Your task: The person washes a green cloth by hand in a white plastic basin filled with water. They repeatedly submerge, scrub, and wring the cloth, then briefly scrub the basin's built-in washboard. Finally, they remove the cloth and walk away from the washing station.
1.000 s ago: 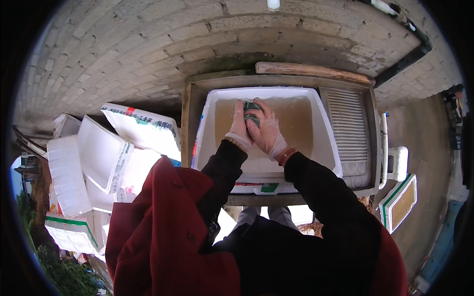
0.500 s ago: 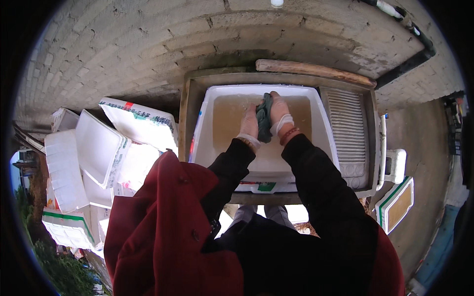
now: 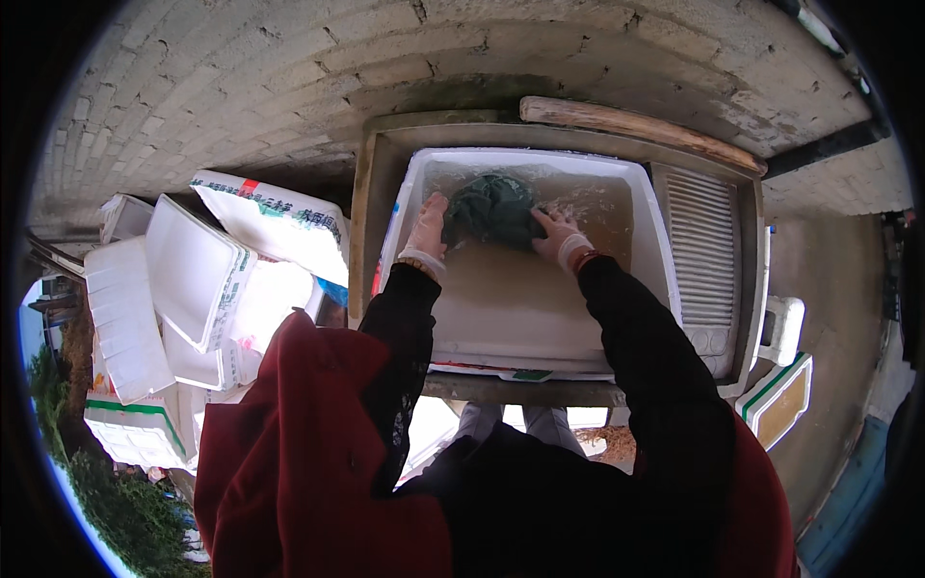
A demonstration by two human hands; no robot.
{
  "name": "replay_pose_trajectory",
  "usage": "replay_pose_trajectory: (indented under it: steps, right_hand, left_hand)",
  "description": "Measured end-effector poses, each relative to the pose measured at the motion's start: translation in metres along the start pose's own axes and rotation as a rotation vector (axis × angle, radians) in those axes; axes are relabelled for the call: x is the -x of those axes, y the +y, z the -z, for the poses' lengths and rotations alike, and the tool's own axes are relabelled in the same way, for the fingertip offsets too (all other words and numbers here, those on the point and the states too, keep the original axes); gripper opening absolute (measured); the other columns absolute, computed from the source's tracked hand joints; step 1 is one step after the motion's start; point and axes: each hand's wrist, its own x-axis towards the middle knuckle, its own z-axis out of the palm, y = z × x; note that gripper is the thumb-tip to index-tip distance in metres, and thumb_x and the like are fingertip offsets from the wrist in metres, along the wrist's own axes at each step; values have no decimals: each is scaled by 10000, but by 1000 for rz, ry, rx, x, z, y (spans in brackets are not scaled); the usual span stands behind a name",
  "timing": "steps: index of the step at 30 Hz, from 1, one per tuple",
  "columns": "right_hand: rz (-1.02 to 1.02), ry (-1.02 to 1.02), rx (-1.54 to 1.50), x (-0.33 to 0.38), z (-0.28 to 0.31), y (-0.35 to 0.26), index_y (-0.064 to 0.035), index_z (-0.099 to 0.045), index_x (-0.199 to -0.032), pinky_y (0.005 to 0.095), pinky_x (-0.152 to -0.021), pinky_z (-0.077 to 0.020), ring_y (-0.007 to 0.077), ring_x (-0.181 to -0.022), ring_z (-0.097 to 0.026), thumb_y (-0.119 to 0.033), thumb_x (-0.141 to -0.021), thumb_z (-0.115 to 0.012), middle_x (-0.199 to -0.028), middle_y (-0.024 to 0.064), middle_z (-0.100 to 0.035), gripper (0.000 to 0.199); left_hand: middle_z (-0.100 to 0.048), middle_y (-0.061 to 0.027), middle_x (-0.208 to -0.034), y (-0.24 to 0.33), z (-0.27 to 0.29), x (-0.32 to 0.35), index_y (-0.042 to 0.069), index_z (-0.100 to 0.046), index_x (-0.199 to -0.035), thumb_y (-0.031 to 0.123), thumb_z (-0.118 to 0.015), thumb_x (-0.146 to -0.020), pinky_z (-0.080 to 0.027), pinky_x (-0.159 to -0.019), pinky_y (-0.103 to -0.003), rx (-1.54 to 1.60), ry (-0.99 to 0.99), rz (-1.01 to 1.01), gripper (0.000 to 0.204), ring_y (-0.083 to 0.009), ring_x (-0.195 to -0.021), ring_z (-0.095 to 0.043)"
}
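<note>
Set left hand [image 3: 427, 231] at eight o'clock, right hand [image 3: 561, 236] at four, around green cloth [image 3: 493, 209] | worked inside white box [image 3: 511, 337] | had both unclenched, apart

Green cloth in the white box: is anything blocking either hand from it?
Nothing visible blocks them: the left hand and right hand are open at either side of the green cloth, with only translucent gloves covering them.

The clothing is a loose, dark red outer garment [image 3: 318, 453] with long black sleeves [image 3: 647, 337], a black front [image 3: 540, 511] and grey trousers [image 3: 549, 431], plus thin translucent gloves [image 3: 424, 239] on both hands, a brownish band [image 3: 416, 264] at the left wrist and a reddish bracelet [image 3: 584, 258] at the right
</note>
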Motion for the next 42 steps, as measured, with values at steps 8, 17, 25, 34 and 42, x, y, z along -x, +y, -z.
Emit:
replay_pose_trajectory:
  steps: [8, 17, 25, 34, 42]
  right_hand:
    - [-50, 8, 486, -5, -1, -4, -237, -572, -1159, 424, -929, -316, 223, -1154, -480, -235, -862, -448, -1223, 49, -541, 321]
    - [491, 41, -888, 62, 117, -60, -48, -554, -867, 270, -849, -402, 170, -900, -530, -71, -803, -419, -905, 32, -570, 151]
    - [469, 57, -1612, 151, 219, -101, -48, -558, -940, 245, -768, -441, 110, -863, -530, -66, -824, -400, -902, 33, -569, 197]
    - [388, 522, -1274, 96, 88, -108, -83, -521, -1159, 299, -930, -366, 213, -1059, -497, -209, -814, -594, -1154, 109, -513, 375]
    - [132, 412, -1831, 78, 89, -85, -100, -596, -1042, 275, -763, -460, 157, -854, -559, -120, -795, -626, -940, 53, -593, 250]
  left_hand:
    - [-216, -75, -1468, -3, 21, -3, 152, -319, -1388, 467, -487, -862, -197, -1044, -501, -46, -98, -53, 636, -319, -1326, -200]
    - [-244, -136, -1421, -12, -15, -10, 144, -338, -1365, 494, -534, -820, -235, -996, -564, 122, -195, 38, 676, -337, -1282, -261]
    - [-520, -84, -1184, -12, -51, 1, 130, -491, -1212, 579, -388, -859, -324, -953, -541, 633, -330, 223, 580, -288, -1076, -474]
    - [-564, -92, -1127, -29, -85, 20, 76, -521, -1142, 370, -403, -920, -457, -904, -391, 955, -432, -50, 387, -240, -1044, -550]
    - [-578, -82, -1077, -14, -91, 46, 93, -540, -1097, 319, -420, -932, -446, -880, -365, 873, -414, -76, 305, -221, -1004, -552]
